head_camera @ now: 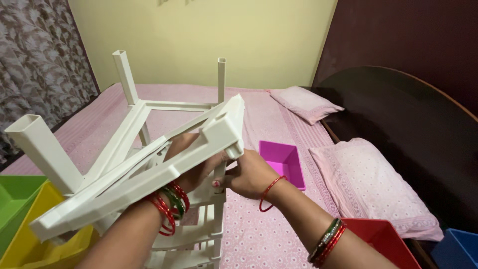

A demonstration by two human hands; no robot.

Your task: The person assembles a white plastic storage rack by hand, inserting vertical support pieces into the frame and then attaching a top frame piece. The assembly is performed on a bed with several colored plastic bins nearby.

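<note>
Both hands hold a white plastic frame [149, 169] tilted above a white rack [199, 234] on the bed [259, 234]. The left hand [191, 167] grips the frame from underneath, and the right hand [249, 174] pinches its corner post (legs pointing up). It seems mid-fitting; the corner needs lining up with the rack.

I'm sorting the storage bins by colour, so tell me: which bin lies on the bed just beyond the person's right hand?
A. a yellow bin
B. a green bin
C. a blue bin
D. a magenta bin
D: the magenta bin lies open on the pink bedsheet just past the right hand, while the yellow bin and green bin sit at far left and the blue bin at far right.
</note>
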